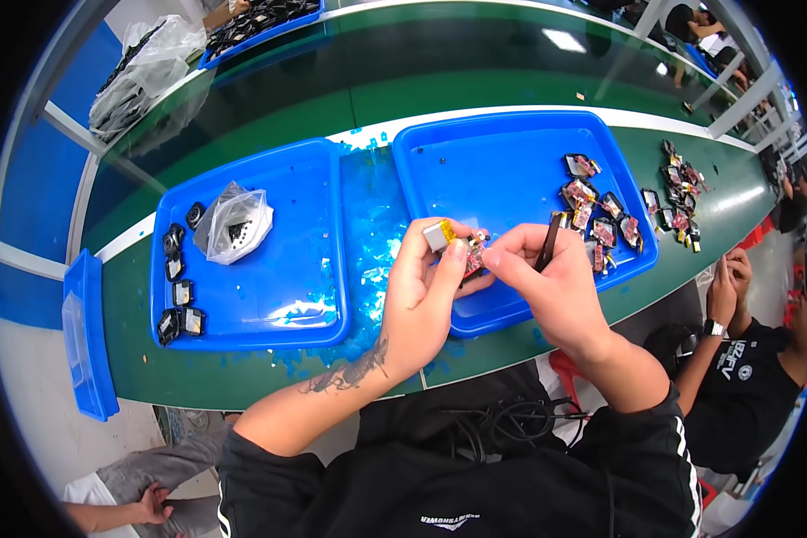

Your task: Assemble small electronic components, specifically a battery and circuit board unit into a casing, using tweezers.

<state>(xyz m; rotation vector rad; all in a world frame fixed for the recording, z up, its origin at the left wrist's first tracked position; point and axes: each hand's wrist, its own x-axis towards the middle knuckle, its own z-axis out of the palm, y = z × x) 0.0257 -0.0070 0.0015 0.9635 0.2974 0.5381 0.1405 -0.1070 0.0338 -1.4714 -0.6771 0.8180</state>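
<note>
My left hand (419, 309) is closed around a small electronic unit, over the near-left side of the right blue tray (484, 323). The unit shows a reddish circuit board (475, 257) and a silver battery (438, 236) with yellow tape, which sticks up beside my thumb. My right hand (560, 291) has its thumb and forefinger pinched together at the board's right edge. Dark tweezers (549, 244) are tucked between the fingers of that same hand. Whatever lies right between the right fingertips is too small to make out.
Several similar units (603, 231) lie along the right tray's side, with a further pile (681, 193) on the green table. In the left tray (249, 339) are a clear bag (235, 224) of small black parts and several black casings (183, 292). Blue film scraps (368, 260) litter the gap between trays.
</note>
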